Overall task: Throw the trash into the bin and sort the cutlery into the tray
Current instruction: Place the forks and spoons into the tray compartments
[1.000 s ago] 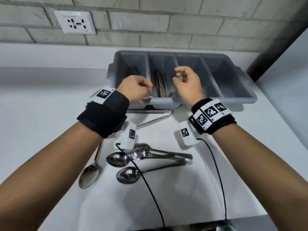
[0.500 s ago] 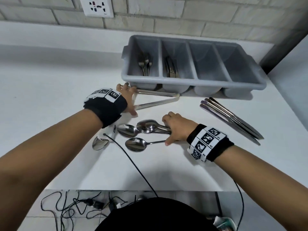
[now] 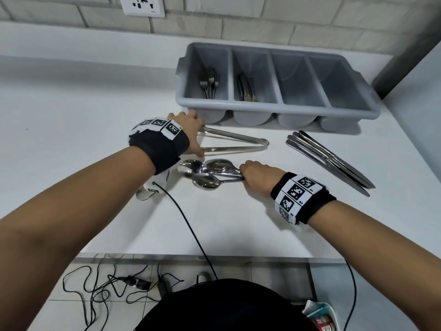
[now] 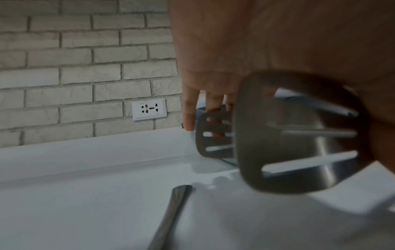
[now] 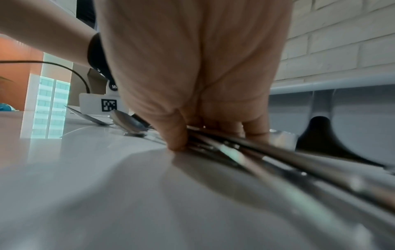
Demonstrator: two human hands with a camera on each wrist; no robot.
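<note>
A grey four-compartment tray (image 3: 274, 111) stands at the back right, with forks in its leftmost slot and other cutlery in the second. Open metal tongs (image 3: 238, 142) lie in front of it. My left hand (image 3: 193, 132) spans their slotted ends (image 4: 299, 143), fingers (image 4: 189, 115) past the far arm and thumb on the near one. My right hand (image 3: 242, 174) pinches the handles (image 5: 267, 157) of three bunched spoons (image 3: 207, 173) lying on the table. One more spoon (image 3: 143, 195) lies half hidden under my left wrist.
Several knives (image 3: 334, 163) lie in a bundle right of the tongs. The white table's front edge (image 3: 191, 255) is close to my body. Cables (image 3: 107, 283) trail on the floor below. Colourful packaging (image 3: 319, 316) shows at the bottom right. A wall socket (image 3: 143, 5) sits above.
Both hands came down from the tray to the table. The left settled on the tongs. The right closed on the spoon handles and drew the spoons together.
</note>
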